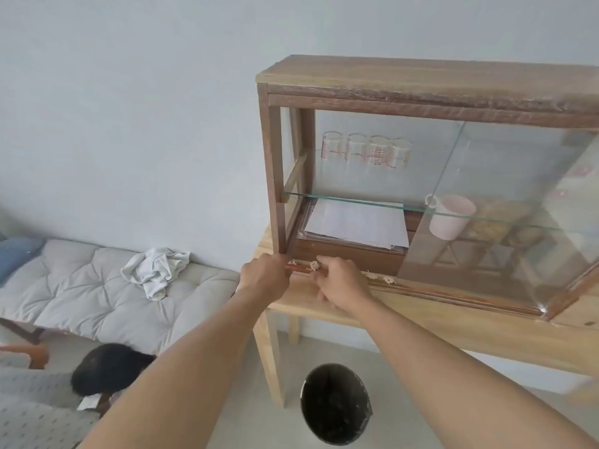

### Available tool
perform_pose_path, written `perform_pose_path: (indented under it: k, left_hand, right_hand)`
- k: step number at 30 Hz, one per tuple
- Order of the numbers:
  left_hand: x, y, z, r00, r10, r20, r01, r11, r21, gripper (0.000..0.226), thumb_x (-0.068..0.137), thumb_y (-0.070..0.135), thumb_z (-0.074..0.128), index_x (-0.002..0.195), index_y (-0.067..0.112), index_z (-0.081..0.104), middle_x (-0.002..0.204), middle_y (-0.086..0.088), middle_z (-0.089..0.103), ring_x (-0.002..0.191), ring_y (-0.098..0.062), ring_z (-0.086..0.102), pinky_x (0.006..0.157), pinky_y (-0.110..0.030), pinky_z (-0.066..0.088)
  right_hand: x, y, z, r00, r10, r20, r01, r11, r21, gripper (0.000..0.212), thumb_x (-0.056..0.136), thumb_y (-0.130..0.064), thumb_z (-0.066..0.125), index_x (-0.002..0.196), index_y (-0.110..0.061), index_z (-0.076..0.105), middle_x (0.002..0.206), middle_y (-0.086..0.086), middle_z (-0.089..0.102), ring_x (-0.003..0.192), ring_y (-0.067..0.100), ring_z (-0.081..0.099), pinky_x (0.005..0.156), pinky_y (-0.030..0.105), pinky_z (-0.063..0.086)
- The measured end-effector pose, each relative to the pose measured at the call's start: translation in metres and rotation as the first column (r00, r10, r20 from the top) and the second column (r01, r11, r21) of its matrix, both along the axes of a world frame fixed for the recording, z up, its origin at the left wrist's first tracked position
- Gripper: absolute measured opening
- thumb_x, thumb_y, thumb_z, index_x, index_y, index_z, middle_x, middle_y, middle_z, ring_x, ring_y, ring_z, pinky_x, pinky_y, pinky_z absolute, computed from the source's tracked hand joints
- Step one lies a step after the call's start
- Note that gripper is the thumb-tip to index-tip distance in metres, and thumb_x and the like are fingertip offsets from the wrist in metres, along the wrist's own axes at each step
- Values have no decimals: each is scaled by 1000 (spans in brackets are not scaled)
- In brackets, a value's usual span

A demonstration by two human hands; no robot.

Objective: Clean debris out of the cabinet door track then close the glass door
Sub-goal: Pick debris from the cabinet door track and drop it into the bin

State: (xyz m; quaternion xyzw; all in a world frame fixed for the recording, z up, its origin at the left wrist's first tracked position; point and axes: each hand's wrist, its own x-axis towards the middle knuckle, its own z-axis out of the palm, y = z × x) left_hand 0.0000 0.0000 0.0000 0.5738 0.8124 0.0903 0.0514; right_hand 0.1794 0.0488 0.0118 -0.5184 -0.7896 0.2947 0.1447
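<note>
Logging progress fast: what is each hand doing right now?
Left hand: closed at the left end of the door track; contents cannot be told.
Right hand: fingers curled, pinching at debris in the track.

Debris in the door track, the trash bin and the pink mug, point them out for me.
debris [388,280]: head view, on the pale clump lying in the track right of the hands.
trash bin [305,413]: head view, on its left rim.
pink mug [449,218]: head view, on its side wall.

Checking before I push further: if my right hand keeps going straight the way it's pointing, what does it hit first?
Probably the debris in the door track at the fingertips of the right hand, then the wooden box just behind; depth is uncertain.
</note>
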Motion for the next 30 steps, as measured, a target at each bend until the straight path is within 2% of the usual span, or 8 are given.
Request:
perform_pose_path:
  k: [2, 6, 13, 17, 21, 23, 27, 30]
  left_hand:
    - [-3, 2, -1, 1000, 12, -17, -12, 999, 37, 30, 101, 41, 56, 128, 44, 69, 105, -7, 73, 98, -36, 70, 70, -38, 40]
    - [-4, 3, -2, 998, 56, 6, -56, 995, 80, 31, 101, 36, 59, 127, 49, 70, 106, -6, 76, 97, -35, 71, 69, -38, 43]
    - [-6, 5, -7, 997, 63, 46, -69, 987, 143, 25, 100, 30, 64, 118, 44, 73, 107, -5, 77, 98, -34, 70, 70, -37, 43]
    - [-9, 4, -9, 999, 38, -2, -37, 987, 158, 19, 102, 30, 61, 116, 39, 70, 104, -7, 76, 95, -35, 70, 71, -38, 45]
    - [-8, -1, -12, 1000, 8, -12, -6, 983, 183, 20, 105, 36, 56, 121, 39, 67, 103, -7, 77, 95, -35, 70, 75, -40, 52]
    - [-6, -7, -13, 1000, -2, 19, -2, 982, 190, 21, 106, 39, 54, 122, 38, 67, 107, -6, 78, 98, -35, 70, 79, -43, 55]
    - [2, -22, -13, 999, -18, 30, 12, 983, 185, 22, 105, 42, 53, 121, 39, 67, 104, -8, 77, 96, -36, 70, 72, -40, 47]
    - [8, -37, -13, 999, -32, 44, 25, 987, 158, 22, 106, 45, 51, 120, 40, 67, 101, -9, 75, 95, -36, 69, 70, -40, 46]
  right_hand:
    - [0, 2, 0, 1000, -3, -1, 3, 1000, 24, 40, 105, -38, 60, 145, -33, 66, 60, -7, 78, 31, 11, 55, 54, 28, 54]
    - [-2, 1, -1, 998, -60, -35, 62, 996, 64, 31, 106, -39, 59, 131, -31, 77, 60, -2, 78, 43, 2, 49, 72, 37, 64]
    - [-5, 5, -4, 989, -109, -100, 115, 992, 57, 20, 105, -36, 64, 109, -30, 82, 54, -2, 75, 59, 15, 74, 75, 34, 63]
    - [-4, 2, -7, 978, -132, -164, 145, 987, 72, 19, 104, -36, 65, 107, -30, 83, 51, -5, 72, 53, 9, 70, 66, 29, 58]
    - [2, -6, -13, 974, -112, -198, 134, 986, 98, 19, 104, -37, 65, 106, -31, 83, 53, -7, 74, 70, 11, 74, 72, 29, 56]
    - [7, -11, -16, 974, -114, -196, 135, 986, 98, 19, 104, -38, 65, 104, -32, 83, 53, -8, 73, 67, 10, 73, 70, 28, 56]
    - [19, -21, -21, 973, -132, -191, 152, 984, 90, 18, 104, -37, 66, 103, -31, 83, 54, -7, 74, 68, 11, 76, 77, 32, 61]
    - [28, -34, -22, 969, -138, -207, 157, 985, 76, 17, 104, -35, 67, 109, -29, 83, 53, -13, 73, 50, 3, 69, 72, 30, 58]
